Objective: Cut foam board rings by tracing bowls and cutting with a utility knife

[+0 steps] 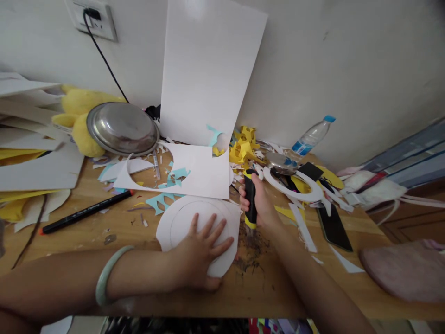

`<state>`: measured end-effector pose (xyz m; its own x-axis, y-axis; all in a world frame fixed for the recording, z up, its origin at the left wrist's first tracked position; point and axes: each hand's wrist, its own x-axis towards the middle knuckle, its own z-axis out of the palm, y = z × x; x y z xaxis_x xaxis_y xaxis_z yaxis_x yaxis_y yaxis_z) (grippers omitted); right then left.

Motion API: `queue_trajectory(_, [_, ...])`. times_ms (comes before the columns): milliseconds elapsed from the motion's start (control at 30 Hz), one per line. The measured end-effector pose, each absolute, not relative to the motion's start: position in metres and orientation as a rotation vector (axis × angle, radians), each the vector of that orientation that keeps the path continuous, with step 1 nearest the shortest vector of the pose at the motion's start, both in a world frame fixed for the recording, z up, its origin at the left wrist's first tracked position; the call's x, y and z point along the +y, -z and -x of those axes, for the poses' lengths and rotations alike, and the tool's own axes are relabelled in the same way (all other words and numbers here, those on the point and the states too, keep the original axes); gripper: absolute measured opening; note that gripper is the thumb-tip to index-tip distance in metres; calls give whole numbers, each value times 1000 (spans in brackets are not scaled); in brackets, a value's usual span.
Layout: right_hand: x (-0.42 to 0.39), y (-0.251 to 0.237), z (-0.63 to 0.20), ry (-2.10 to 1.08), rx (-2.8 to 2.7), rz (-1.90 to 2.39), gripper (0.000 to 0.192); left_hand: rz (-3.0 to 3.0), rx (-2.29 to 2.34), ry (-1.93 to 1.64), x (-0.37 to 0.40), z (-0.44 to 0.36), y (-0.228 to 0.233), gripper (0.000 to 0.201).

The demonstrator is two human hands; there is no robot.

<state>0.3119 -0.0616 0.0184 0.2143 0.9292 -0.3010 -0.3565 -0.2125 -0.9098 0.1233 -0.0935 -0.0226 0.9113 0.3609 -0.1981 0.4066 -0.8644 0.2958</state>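
A rounded piece of white board with a circle drawn on it lies near the table's front edge. My left hand is spread flat on it, fingers apart, holding nothing. Just right of the board, my right hand is wrapped round a black-and-yellow utility knife. The knife stands nearly upright, its lower end down by dark marks on the table; its blade is blurred. Behind the drawn piece lies a white board offcut with a curved cut-out and scraps of light blue on it.
A black marker, a steel bowl and stacked boards are at left. A tall white board leans on the wall. At right are yellow scraps, a white ring, a bottle and a phone.
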Motion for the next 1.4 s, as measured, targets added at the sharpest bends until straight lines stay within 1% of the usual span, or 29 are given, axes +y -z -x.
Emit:
queue_trajectory(167, [-60, -6, -299, -1193, -585, 1273, 42, -2786, 582, 145, -92, -125, 30, 88])
queue_trajectory(400, [-64, 0, -299, -1132, -547, 1305, 45, -2803, 581, 125, -94, -125, 28, 86])
queue_trajectory(533, [-64, 4, -300, -1046, -542, 1305, 39, -2830, 564, 113, -91, -125, 21, 82])
queue_trajectory(600, [-63, 5, -299, -1020, -520, 1311, 33, -2851, 546, 92, -87, -126, 18, 78])
queue_trajectory(733, [-59, 5, -299, -1010, -488, 1344, 25, -2950, 477, -64, -75, -131, 17, 61])
queue_trajectory(867, [-55, 7, -299, -980, -488, 1357, 23, -3037, 380, -174, -70, -135, 17, 52])
queue_trajectory(1067, [-53, 10, -299, -951, -529, 1380, 24, -3087, 150, -176, -70, -133, 15, 40])
queue_trajectory(1133, [-53, 9, -299, -959, -531, 1383, 23, -3100, 96, -187, -70, -133, 15, 41])
queue_trajectory(1300, [-51, 7, -298, -1009, -510, 1397, 20, -3140, 56, -162, -72, -135, 16, 54])
queue_trajectory(1400, [-50, 7, -298, -1013, -520, 1411, 19, -3125, 58, -127, -73, -135, 17, 58])
